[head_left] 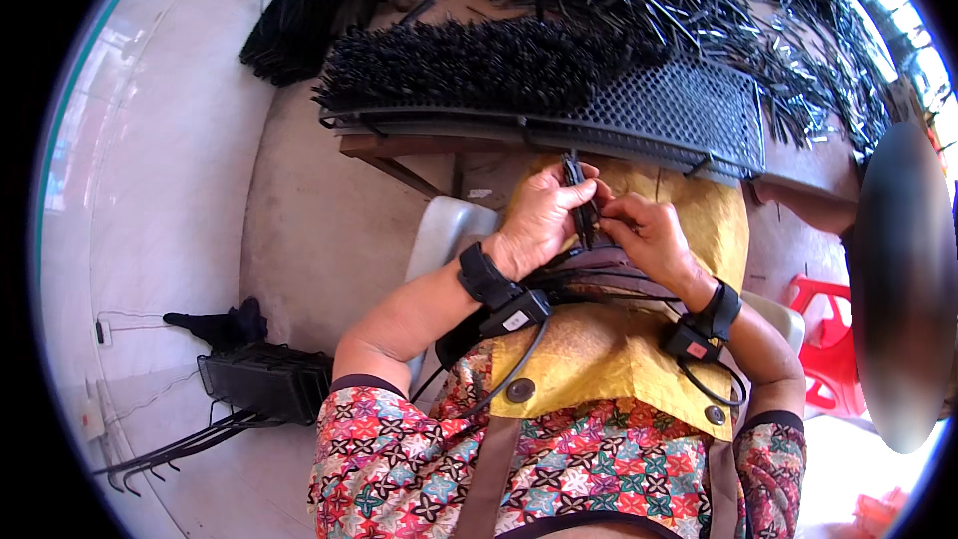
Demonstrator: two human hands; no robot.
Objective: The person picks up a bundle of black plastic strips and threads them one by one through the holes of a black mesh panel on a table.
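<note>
Room: pale tiled floor (pixel 180 170) all around, with a low wooden counter (pixel 399 155) in front of the person
Counter top: black mesh tray (pixel 679 115) lies on it, with rows of thin black sticks (pixel 479 65) stood up in the left part
Thing in hand: small thin black strip (pixel 577 202), held just below the tray edge, over the yellow apron (pixel 589 349)
Left hand (pixel 544 215): curls shut around the strip, thumb and fingers pinching it
Right hand (pixel 647 230): fingers closed in a pinch, touching the same strip from the other side
How it handles: looks light, thin and a bit bendy; likely easy to drop, so a fingertip pinch near the middle seems best
More strips: a bunch of long thin black pieces (pixel 599 284) lies across the lap, under both wrists
Wrists: black bands with small boxes (pixel 514 314) and wires on both arms
Loose pile: many black sticks (pixel 778 20) lie scattered past the tray
Floor things: black crate (pixel 264 379) and bent black rods (pixel 170 449) on the left, red stool (pixel 828 339) on the right
In the way: tray edge sits very close above the hands; the wrist wires hang near the strips in the lap
</note>
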